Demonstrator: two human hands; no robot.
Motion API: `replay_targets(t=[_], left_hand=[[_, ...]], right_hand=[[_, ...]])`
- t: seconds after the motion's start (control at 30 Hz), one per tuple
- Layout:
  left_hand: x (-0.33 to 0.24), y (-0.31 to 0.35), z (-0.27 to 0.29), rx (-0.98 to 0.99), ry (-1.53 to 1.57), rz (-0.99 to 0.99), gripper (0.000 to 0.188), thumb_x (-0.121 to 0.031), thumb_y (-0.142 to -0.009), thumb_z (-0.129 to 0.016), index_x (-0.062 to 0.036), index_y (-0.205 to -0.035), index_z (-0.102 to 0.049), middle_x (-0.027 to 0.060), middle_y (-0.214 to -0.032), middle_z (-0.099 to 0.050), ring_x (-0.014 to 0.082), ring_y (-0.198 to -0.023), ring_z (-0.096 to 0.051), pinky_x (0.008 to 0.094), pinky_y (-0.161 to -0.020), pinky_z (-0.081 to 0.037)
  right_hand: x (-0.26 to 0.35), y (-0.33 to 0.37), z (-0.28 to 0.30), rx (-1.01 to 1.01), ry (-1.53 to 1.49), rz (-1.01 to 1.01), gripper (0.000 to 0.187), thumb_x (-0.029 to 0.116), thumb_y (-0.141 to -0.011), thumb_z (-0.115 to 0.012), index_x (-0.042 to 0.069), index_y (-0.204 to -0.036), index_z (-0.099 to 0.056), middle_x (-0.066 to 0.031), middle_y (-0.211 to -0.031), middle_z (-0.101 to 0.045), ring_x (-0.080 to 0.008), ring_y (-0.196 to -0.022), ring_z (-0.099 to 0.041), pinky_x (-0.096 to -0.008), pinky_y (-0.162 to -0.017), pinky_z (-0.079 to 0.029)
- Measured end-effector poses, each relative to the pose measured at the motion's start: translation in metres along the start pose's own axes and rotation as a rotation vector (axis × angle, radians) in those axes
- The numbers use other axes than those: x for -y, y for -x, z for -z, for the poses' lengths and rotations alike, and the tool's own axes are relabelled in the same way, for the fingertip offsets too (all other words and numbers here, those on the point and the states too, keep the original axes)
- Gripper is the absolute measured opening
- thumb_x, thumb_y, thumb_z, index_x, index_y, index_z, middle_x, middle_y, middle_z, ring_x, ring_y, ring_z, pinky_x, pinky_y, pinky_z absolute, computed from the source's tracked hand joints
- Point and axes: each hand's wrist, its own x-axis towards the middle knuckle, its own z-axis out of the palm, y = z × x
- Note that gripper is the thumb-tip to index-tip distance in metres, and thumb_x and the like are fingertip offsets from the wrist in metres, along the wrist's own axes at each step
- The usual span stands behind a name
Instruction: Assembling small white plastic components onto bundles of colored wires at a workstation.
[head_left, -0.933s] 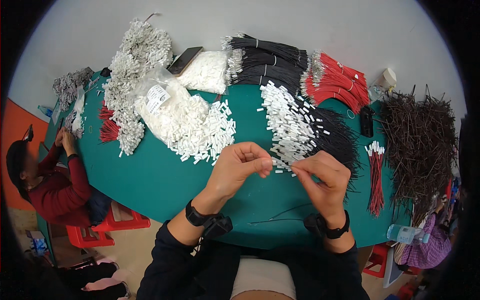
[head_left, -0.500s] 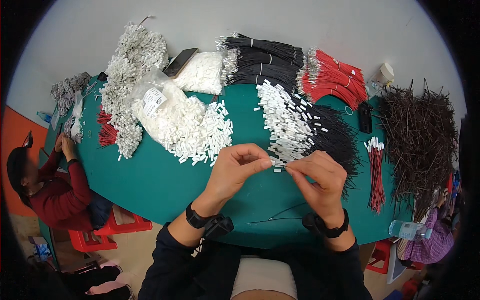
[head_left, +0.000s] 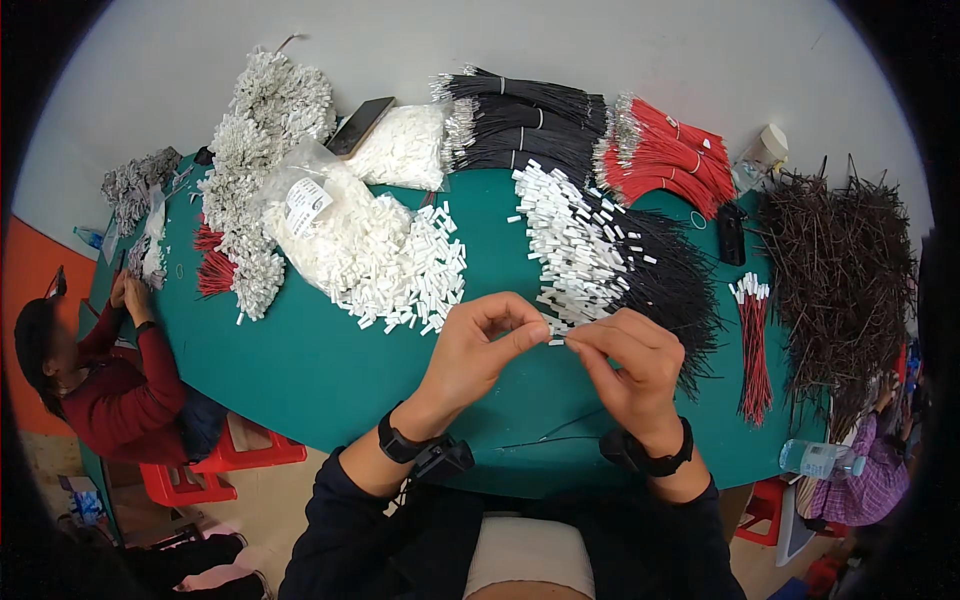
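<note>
My left hand (head_left: 485, 350) is closed, thumb and index fingertip pinched on a small white plastic sleeve that the fingers mostly hide. Close beside it, my right hand (head_left: 635, 365) pinches a thin black wire, its end toward the left fingertips. Whether the wire is inside the sleeve is too small to tell. Just beyond both hands lies a heap of black wires (head_left: 668, 265) tipped with white sleeves (head_left: 570, 240). Loose white sleeves (head_left: 425, 270) spill from a clear plastic bag (head_left: 310, 235) to the left.
Bundles of black wires (head_left: 545, 135) and red wires (head_left: 670, 150) line the back of the green table (head_left: 350, 385). Red wires with white tips (head_left: 753, 350), a dark tangled pile (head_left: 840, 290) and a bottle (head_left: 820, 459) are right. A co-worker (head_left: 110, 380) sits left.
Both hands have stayed pinched near the same spot. My right hand has shifted slightly left, so the fingertips are closer together, and the left has moved slightly right.
</note>
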Motion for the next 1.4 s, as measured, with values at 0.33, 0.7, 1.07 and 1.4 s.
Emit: replay_targets(t=[0.33, 0.7, 1.07, 1.4], left_hand=[[0.004, 0.0, -0.003, -0.014, 0.037, -0.009, 0.007, -0.007, -0.094, -0.07, 0.0, -0.093, -0.068, 0.0044, -0.092, -0.068, 0.0112, -0.087, -0.064, 0.0253, -0.082, -0.05], [-0.015, -0.017, 0.049, -0.173, -0.985, -0.344, 0.008, -0.008, -0.08, -0.078, -0.0032, -0.082, -0.072, 0.0065, -0.083, -0.07, 0.0218, -0.081, -0.064, 0.0343, -0.077, -0.049], [0.017, -0.009, 0.058, 0.02, -1.557, -0.196, 0.016, -0.008, -0.063, -0.08, -0.0105, -0.076, -0.072, 0.0052, -0.089, -0.062, 0.0259, -0.096, -0.057, 0.0392, -0.086, -0.046], [0.014, -0.011, 0.047, -0.008, -1.678, -0.173, 0.012, -0.009, -0.065, -0.079, -0.0111, -0.074, -0.071, 0.0042, -0.089, -0.062, 0.0238, -0.095, -0.057, 0.0372, -0.086, -0.044]], right_hand=[[-0.002, 0.003, -0.003, 0.001, -0.053, -0.115, 0.018, -0.004, -0.072, -0.078, 0.003, -0.087, -0.074, -0.0091, -0.078, -0.069, -0.0228, -0.066, -0.066, -0.0312, -0.057, -0.05], [-0.04, -0.014, 0.019, -0.056, 0.419, -0.035, 0.017, -0.002, -0.074, -0.075, 0.001, -0.09, -0.07, -0.0121, -0.089, -0.069, -0.0309, -0.083, -0.065, -0.0384, -0.075, -0.052], [0.008, 0.06, -0.004, 0.967, 0.202, 0.108, 0.014, 0.013, -0.072, -0.075, 0.006, -0.078, -0.066, -0.0072, -0.083, -0.06, -0.0256, -0.087, -0.062, -0.0361, -0.076, -0.051], [0.0, 0.076, -0.014, 0.96, 0.192, 0.18, 0.003, 0.007, -0.076, -0.062, 0.005, -0.074, -0.065, -0.0068, -0.079, -0.061, -0.0233, -0.082, -0.063, -0.0353, -0.073, -0.051]])
